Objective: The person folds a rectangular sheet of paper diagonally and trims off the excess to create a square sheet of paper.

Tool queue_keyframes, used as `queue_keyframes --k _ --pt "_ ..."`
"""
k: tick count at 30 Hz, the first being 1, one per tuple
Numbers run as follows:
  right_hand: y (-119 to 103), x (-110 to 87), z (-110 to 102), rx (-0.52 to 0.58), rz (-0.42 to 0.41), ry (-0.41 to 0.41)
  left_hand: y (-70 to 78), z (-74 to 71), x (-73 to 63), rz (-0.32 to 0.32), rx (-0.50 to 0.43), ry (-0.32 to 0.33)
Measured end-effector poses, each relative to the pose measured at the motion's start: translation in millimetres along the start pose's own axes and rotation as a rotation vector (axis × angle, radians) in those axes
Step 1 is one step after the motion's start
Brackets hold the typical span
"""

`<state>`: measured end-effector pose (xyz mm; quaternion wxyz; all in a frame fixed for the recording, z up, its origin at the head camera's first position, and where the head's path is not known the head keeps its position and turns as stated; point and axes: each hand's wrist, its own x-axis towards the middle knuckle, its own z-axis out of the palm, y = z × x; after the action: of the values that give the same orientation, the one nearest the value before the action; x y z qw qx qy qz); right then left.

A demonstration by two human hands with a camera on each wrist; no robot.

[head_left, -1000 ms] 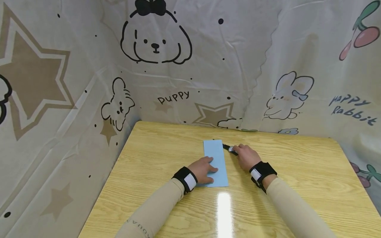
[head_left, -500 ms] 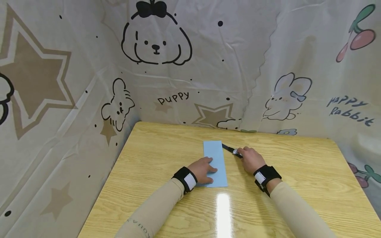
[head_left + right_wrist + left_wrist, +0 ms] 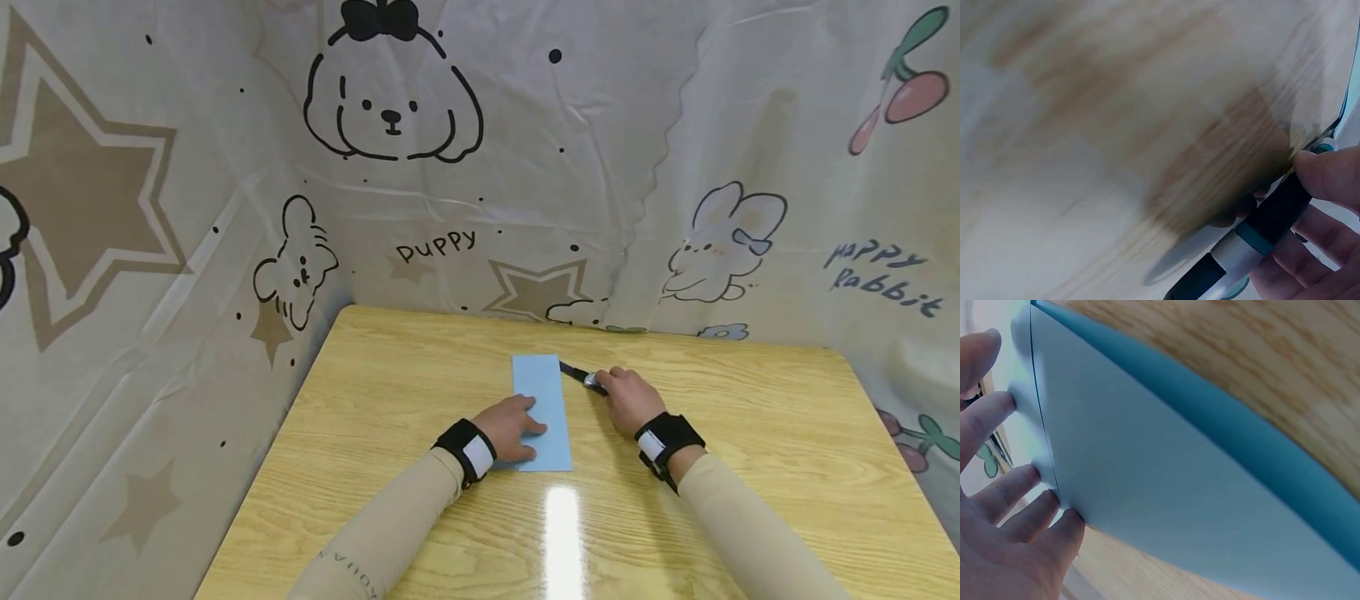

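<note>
A folded light blue sheet of paper (image 3: 549,417) lies on the wooden table. My left hand (image 3: 508,428) rests on its left part, fingers spread and fingertips pressing down, as the left wrist view also shows along a fold line. The layers gape at one side of the paper (image 3: 1166,444). My right hand (image 3: 632,400) grips a slim knife (image 3: 576,373) with a dark blade and a black and silver handle (image 3: 1260,228). Its blade reaches the paper's right edge near the top corner; the tip is hidden there. Thumb and fingers wrap the handle in the right wrist view.
The wood-grain table (image 3: 405,358) carries a bright light reflection (image 3: 564,542) in front of the paper. A cloth printed with cartoon animals (image 3: 480,167) hangs behind and to the left of the table.
My right hand has drawn the knife rightward, and the tip that showed past the paper's top edge is out of sight. Over the last half second it edged slightly left. The left hand stays put.
</note>
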<state>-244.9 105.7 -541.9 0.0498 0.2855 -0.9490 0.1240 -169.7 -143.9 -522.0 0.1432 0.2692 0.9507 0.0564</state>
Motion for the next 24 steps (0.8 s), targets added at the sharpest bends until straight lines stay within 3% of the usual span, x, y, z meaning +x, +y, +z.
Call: queue_keyframes --k 9,24 --pt "-8.7 14.9 1.3 -0.002 -0.005 -0.026 -1.2 -0.3 -0.3 0.002 -0.003 -0.005" --pt "0.8 -3.0 0.0 0.01 0.048 0.004 2.2 -2.5 -1.8 -0.018 -0.001 -0.016"
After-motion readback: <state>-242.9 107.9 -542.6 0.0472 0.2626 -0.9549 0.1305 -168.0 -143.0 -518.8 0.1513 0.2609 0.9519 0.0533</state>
